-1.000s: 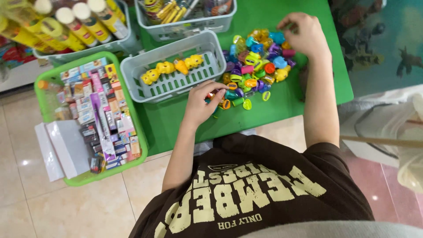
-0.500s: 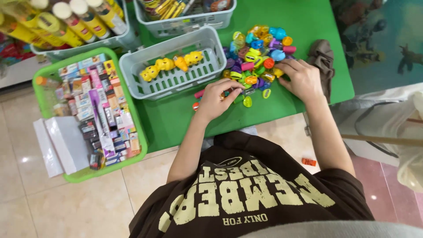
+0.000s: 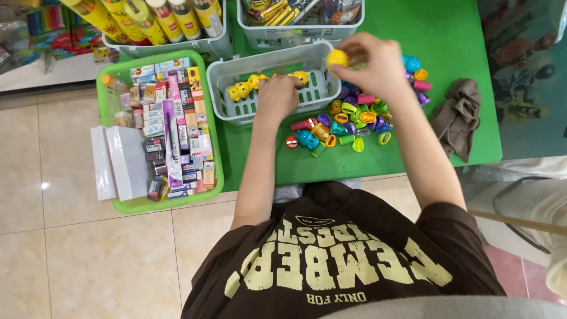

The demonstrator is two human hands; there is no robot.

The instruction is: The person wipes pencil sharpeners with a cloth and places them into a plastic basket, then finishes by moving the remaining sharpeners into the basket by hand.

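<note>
Since the earlier frame both hands have left the pile of small toys and risen toward the grey basket [image 3: 236, 74]: the left hand [image 3: 277, 97] has gone from the table's front edge up to the basket's near rim, and the right hand [image 3: 369, 62] has lifted off the pile and now carries a yellow piece [image 3: 337, 57] over the basket's right corner.

Well to the left of the grey basket sits a green tray [image 3: 112, 80] packed with small boxed stationery, with white flat packs [image 3: 121, 162] at its left side. Behind the grey basket, to the left, stands another basket of yellow tubes [image 3: 144, 18]. Inside the grey basket lies a row of yellow toy pieces [image 3: 248, 87]. The left hand rests over the basket's near wall, fingers curled down into it; whether it grips anything cannot be told. Directly behind the grey basket is a third basket holding pens [image 3: 283, 12]. The right hand pinches the yellow piece between thumb and fingers just above the basket's right end. Right of the basket, on the green table [image 3: 455, 35], spreads the pile of colourful small toys [image 3: 348, 121]. Farther right, apart from the pile, lies a crumpled brown cloth [image 3: 458, 115].
</note>
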